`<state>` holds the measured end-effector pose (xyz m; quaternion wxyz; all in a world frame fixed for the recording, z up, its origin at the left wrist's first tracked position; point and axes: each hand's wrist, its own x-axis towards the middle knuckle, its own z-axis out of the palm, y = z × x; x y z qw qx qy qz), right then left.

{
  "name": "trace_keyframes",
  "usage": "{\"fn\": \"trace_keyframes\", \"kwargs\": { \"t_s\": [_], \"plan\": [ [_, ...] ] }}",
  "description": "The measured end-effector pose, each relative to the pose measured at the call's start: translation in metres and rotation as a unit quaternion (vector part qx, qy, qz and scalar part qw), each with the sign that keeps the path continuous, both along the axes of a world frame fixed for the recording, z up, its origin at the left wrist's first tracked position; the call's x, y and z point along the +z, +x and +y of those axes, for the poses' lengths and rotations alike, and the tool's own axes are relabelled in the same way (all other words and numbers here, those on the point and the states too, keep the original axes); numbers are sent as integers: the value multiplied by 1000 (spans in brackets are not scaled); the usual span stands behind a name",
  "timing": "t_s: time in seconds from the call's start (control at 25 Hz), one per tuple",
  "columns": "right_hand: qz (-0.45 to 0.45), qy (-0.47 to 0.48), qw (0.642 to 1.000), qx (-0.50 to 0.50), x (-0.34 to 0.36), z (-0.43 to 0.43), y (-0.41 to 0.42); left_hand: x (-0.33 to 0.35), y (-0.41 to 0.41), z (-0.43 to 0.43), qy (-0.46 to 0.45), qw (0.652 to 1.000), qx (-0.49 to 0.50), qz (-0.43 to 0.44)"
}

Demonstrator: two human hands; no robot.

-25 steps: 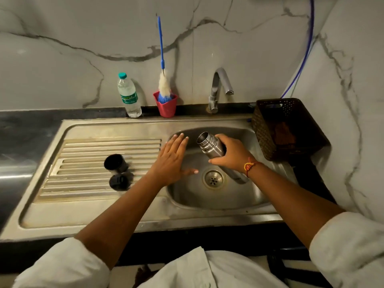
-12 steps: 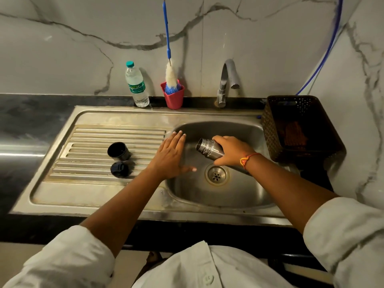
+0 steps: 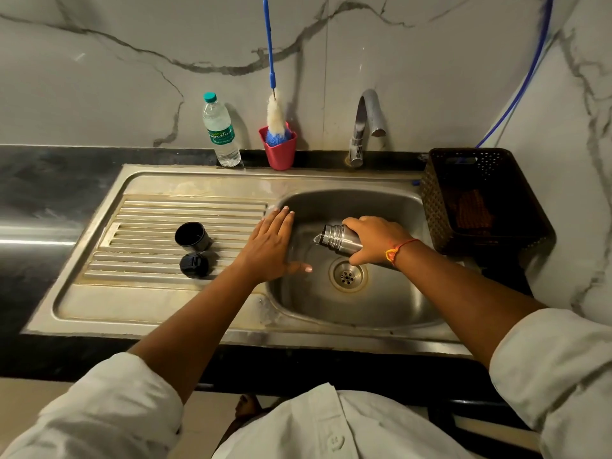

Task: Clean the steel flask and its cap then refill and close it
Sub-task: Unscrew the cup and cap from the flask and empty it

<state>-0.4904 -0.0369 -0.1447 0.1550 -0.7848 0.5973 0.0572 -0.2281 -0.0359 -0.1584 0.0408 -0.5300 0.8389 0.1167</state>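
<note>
My right hand (image 3: 374,238) grips the steel flask (image 3: 337,239) over the sink basin (image 3: 357,303). The flask lies nearly level, its open mouth pointing left and slightly down, with a little water at the lip. My left hand (image 3: 271,248) rests flat on the basin's left rim, fingers spread, holding nothing. On the ribbed drainboard (image 3: 159,226) to the left lie two black parts: a cup-shaped cap (image 3: 192,236) with its opening up and, just in front of it, a round black stopper (image 3: 194,265).
A tap (image 3: 364,124) stands behind the basin, its spout over the back edge. A plastic water bottle (image 3: 221,130) and a red cup holding a blue-handled bottle brush (image 3: 277,145) stand at the wall. A dark perforated basket (image 3: 477,200) sits right of the sink.
The flask has tipped from mouth-up towards level and dropped lower over the drain, and water now shows at its mouth. My left hand stays on the rim. The camera view shifted.
</note>
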Motion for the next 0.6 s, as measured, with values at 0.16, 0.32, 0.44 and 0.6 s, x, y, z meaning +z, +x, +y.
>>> {"fn": "trace_keyframes", "kwargs": {
  "t_s": [0.16,0.32,0.44,0.6],
  "plan": [
    [13,0,1000,8,-1,1,-2,1,1,-1,3,1000,1,-2],
    [30,1,1000,6,0,2,-2,2,2,-2,4,1000,-3,-10],
    [48,1,999,4,0,2,-2,3,1,-2,3,1000,-7,-12],
    [61,-1,998,3,0,2,-3,3,0,-3,-3,1000,-13,-16]
  ]
}}
